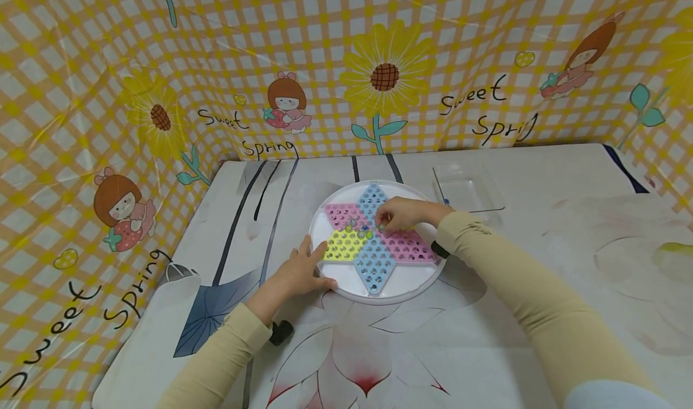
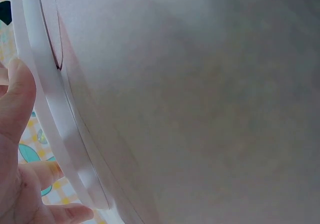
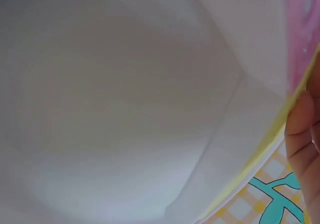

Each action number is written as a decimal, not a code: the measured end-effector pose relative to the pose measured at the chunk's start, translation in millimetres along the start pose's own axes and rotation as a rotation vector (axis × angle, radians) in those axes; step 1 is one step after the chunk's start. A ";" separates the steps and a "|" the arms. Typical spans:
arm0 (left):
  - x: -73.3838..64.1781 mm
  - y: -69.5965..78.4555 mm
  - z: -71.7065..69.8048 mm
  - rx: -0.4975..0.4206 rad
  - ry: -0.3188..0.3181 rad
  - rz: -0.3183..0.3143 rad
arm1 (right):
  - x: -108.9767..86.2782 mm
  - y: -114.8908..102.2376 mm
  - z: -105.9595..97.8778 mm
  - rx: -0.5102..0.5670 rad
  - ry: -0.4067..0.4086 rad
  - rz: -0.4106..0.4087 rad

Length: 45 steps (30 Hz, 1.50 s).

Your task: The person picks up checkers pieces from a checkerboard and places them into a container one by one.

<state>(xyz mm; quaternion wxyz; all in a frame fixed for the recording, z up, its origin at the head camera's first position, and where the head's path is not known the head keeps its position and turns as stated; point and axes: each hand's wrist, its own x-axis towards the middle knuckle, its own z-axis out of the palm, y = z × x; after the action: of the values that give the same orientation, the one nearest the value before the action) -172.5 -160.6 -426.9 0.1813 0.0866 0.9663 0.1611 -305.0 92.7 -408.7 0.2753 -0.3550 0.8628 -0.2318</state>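
A round white Chinese checkers board (image 1: 337,273) lies on the table, with a star of blue, pink and yellow sections full of small holes. Several glass marbles (image 1: 369,234) sit near its middle. My left hand (image 1: 295,272) rests with spread fingers against the board's left rim; the left wrist view shows the thumb (image 2: 22,82) along that white edge. Over the star's centre, my right hand (image 1: 403,213) has its fingers curled down and pinches a marble (image 1: 381,228), mostly hidden by the fingertips. The right wrist view catches only curled fingers (image 3: 301,129) beside the board.
Behind the board to the right stands a clear plastic tray (image 1: 489,208), with a small blue marble (image 1: 446,202) by its left side. A white cloth with printed flowers covers the table (image 1: 541,180). Checked yellow sheeting (image 1: 325,36) rises behind and at the sides.
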 end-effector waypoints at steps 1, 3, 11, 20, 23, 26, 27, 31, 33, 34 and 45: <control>0.0 -0.1 0.0 -0.001 -0.001 -0.001 | -0.7 0.4 -0.2 0.008 0.005 -0.003; 0.0 -0.2 0.1 -0.004 -0.004 -0.002 | -1.7 1.4 -0.5 0.026 0.014 -0.005; -0.7 0.5 0.8 -0.004 -0.002 0.004 | -5.5 6.2 -3.6 0.032 0.072 -0.048; -2.0 2.0 -0.4 -0.007 0.002 0.006 | -13.5 5.9 -10.8 0.090 0.185 -0.150; -2.1 2.4 -0.6 -0.006 0.000 0.006 | -16.6 4.2 -13.4 0.106 0.196 -0.158; -1.6 2.6 -0.7 -0.003 0.000 0.005 | -19.0 2.2 -15.5 0.125 0.210 -0.153; -1.6 2.6 -0.6 -0.003 0.001 0.005 | -19.4 1.8 -16.2 0.129 0.216 -0.151; -1.3 2.8 -0.7 0.001 0.006 0.007 | -21.5 0.9 -18.6 0.148 0.234 -0.140; -1.1 2.8 -0.6 0.000 0.007 0.007 | -23.3 0.2 -20.2 0.160 0.244 -0.136; -1.0 2.8 -0.6 0.000 0.007 0.007 | -24.3 0.1 -21.2 0.168 0.249 -0.133; -1.1 0.8 -0.1 -0.001 -0.001 0.000 | -38.2 4.1 -31.9 0.238 0.300 -0.114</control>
<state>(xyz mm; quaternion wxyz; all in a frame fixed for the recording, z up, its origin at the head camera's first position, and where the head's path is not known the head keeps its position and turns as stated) -171.4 -160.1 -426.2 0.1819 0.0864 0.9661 0.1616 -304.6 130.2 -375.6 0.1699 -0.3295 0.8393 -0.3976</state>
